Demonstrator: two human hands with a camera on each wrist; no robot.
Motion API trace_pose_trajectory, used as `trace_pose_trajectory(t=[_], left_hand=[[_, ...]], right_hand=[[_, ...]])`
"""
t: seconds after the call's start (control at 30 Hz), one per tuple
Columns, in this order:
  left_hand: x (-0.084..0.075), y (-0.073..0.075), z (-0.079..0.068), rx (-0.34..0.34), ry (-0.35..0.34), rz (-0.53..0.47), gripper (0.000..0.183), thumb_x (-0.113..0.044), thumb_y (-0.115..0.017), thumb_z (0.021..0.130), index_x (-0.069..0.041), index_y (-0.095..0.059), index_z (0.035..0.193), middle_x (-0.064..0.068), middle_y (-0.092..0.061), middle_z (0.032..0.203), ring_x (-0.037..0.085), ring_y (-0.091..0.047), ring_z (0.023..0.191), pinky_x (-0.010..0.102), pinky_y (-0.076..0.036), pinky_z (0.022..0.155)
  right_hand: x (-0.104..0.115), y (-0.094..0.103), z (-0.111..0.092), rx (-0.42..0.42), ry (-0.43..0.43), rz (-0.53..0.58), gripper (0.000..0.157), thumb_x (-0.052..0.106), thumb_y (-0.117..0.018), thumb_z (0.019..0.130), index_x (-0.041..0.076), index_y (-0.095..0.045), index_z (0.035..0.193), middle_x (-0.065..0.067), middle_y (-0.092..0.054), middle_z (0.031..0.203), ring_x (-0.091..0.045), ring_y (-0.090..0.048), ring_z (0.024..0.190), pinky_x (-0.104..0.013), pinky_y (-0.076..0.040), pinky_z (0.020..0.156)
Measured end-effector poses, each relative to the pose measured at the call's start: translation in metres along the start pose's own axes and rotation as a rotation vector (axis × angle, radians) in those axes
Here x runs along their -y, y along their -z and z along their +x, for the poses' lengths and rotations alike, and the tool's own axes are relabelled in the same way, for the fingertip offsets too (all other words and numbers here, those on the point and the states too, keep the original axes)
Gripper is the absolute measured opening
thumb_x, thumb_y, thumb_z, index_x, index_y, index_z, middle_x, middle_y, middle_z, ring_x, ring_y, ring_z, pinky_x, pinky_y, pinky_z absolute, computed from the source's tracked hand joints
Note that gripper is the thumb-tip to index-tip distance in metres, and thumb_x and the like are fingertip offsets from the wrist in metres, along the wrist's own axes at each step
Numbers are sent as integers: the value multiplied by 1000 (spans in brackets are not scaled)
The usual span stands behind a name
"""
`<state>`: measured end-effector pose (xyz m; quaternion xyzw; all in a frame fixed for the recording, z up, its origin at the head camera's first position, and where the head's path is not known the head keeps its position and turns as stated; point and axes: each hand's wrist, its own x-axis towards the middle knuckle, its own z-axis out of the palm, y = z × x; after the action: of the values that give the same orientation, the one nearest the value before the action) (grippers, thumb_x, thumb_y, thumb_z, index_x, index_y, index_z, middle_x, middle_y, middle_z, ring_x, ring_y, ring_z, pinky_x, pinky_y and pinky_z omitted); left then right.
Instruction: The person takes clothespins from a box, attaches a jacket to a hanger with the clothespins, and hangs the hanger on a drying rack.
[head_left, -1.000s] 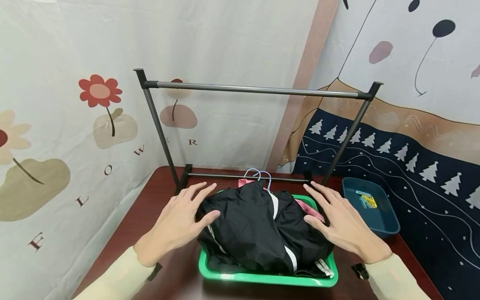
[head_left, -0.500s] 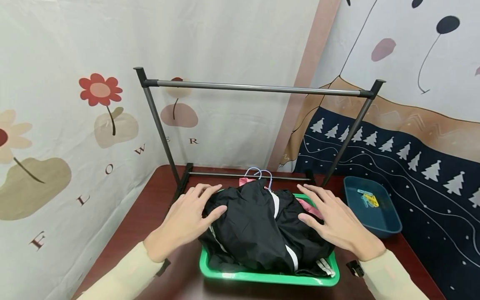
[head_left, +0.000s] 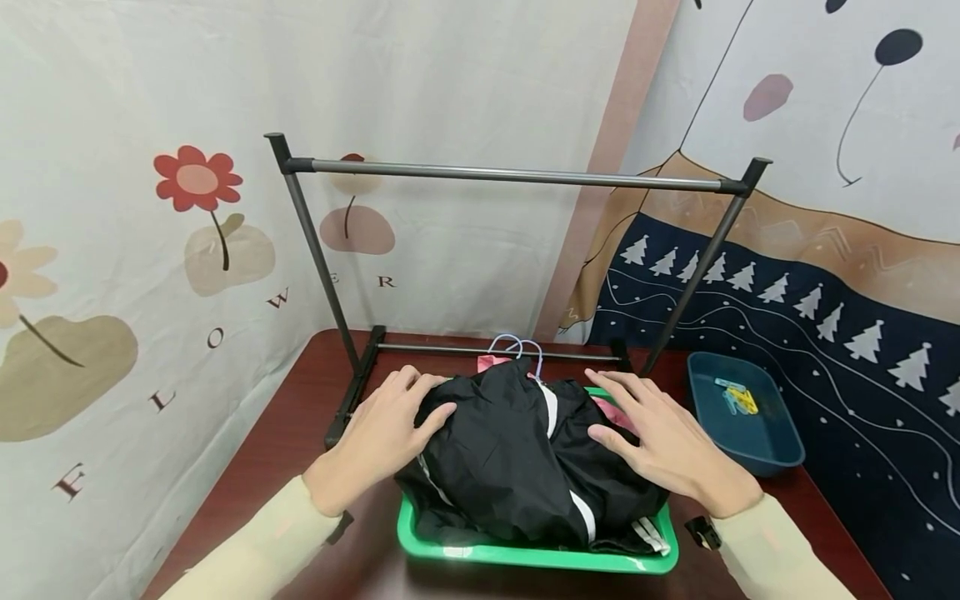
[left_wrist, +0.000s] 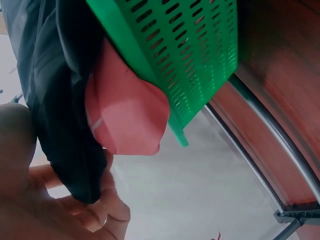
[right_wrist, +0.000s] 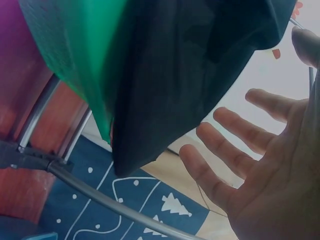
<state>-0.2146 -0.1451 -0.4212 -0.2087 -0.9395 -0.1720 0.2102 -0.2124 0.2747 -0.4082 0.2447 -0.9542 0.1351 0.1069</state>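
A black garment with white stripes [head_left: 502, 467] is heaped in a green basket [head_left: 525, 557] with slotted walls. Pink cloth [head_left: 617, 414] shows beside it at the right, and a pink piece [left_wrist: 130, 107] bulges at the rim in the left wrist view. My left hand [head_left: 386, 437] is at the heap's left side, thumb and fingers on either side of the black fabric, fingertips right at it. At the right side, my right hand [head_left: 667, 437] has its fingers spread, holding nothing; the right wrist view shows a gap between most fingers and the fabric.
Light purple hanger hooks [head_left: 539, 360] poke up behind the heap. A metal clothes rack [head_left: 510, 174] stands beyond the basket on the dark red table [head_left: 277, 408]. At the right sits a blue tub [head_left: 776, 437] with blue and yellow clips [head_left: 742, 401]. Printed fabric hangs behind.
Both hands have moved inward toward the garment, the left to the right and the right to the left. The basket and garment have stayed in place.
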Motion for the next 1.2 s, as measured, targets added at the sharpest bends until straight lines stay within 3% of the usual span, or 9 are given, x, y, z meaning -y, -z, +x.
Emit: trace_pose_trajectory(t=[0.37,0.7,0.87,1.0,1.2], left_hand=[[1,-6,3,-12,-19,-83,21,-28,-78,115,-9,-72,118,3,-50,94,13,-37,80,26,-38,67],[0,-9,2,-35,-36,-109,22,-22,-75,116,-10,-62,104,4,-44,91,13,-35,78,26,-38,67],[1,-10,2,-47,-35,-113,21,-21,-75,116,-9,-62,105,3,-43,91,13,-35,77,26,-39,66],[2,-11,3,-51,-39,-130,20,-20,-75,116,-9,-62,105,3,-43,91,11,-34,76,25,-40,65],[3,-14,6,-17,-32,-173,16,-18,-72,117,-10,-63,107,3,-45,93,9,-35,73,24,-41,65]], right_hand=[[6,0,5,28,-8,21,76,66,-66,114,35,-45,180,-9,-63,169,-37,-67,146,-70,-57,118],[8,-1,7,22,31,26,66,56,-68,117,26,-56,174,-8,-69,159,-35,-72,139,-65,-63,111],[9,-1,9,27,38,25,61,48,-72,117,23,-59,171,-5,-74,144,-23,-73,122,-53,-66,99],[9,-1,13,36,40,27,58,37,-77,115,20,-62,168,-2,-73,128,-13,-66,105,-40,-62,86],[6,-1,17,62,84,103,55,17,-82,110,11,-65,162,0,-67,115,-13,-62,95,-30,-55,80]])
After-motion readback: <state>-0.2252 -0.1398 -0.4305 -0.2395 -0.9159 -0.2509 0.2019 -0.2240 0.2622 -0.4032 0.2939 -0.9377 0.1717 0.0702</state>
